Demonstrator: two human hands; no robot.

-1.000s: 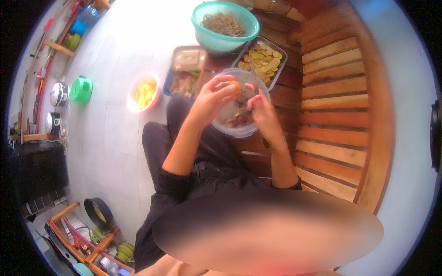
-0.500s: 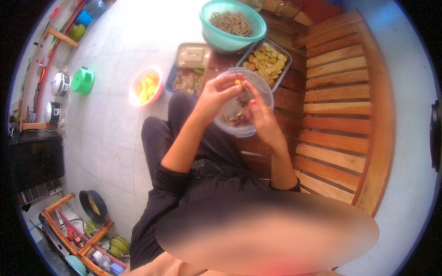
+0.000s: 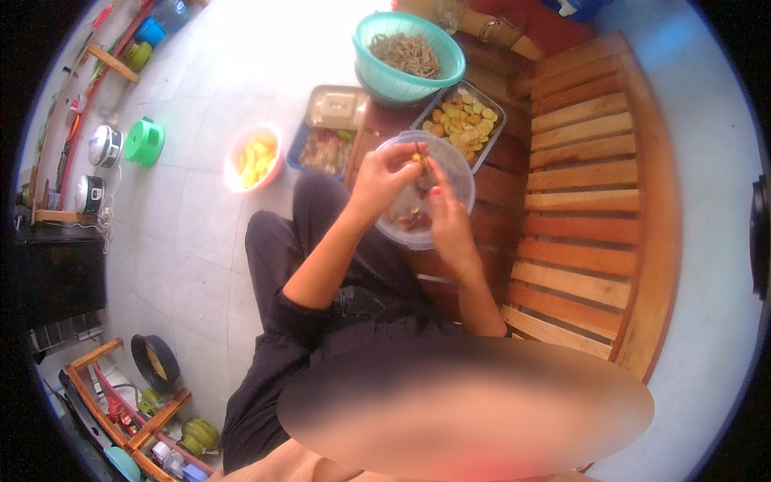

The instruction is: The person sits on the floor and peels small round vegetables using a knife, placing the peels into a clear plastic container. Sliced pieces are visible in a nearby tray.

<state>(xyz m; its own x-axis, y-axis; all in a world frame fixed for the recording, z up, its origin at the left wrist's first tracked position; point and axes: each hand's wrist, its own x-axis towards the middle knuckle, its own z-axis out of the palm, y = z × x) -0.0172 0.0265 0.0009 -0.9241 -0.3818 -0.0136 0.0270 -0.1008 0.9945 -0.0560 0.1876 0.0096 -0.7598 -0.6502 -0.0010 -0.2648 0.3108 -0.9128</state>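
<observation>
Both my hands meet over a clear plastic tub (image 3: 467, 185). My left hand (image 3: 376, 183) pinches a small yellow piece (image 3: 417, 158) between thumb and fingers. Close against it, my right hand (image 3: 451, 221) has its fingers closed on a thin, narrow thing; its kind is too small to make out. Reddish-brown and pale scraps (image 3: 414, 221) lie in the tub beneath. Just beyond, a metal tray (image 3: 503, 127) holds several yellow, potato-like pieces (image 3: 460, 119).
A turquoise colander (image 3: 365, 74) with grey-brown strips stands at the far end of the wooden bench (image 3: 491, 213). Left of it are a blue container (image 3: 299, 149) with a beige lid (image 3: 337, 104) and a pink bowl (image 3: 273, 178) of yellow pieces. Another person's limb (image 3: 522, 44) shows at the back.
The view has shifted slightly, so the tub and trays appear a little lower. My right hand has turned a little more upright beside the left; the yellow piece stays in my left fingers.
</observation>
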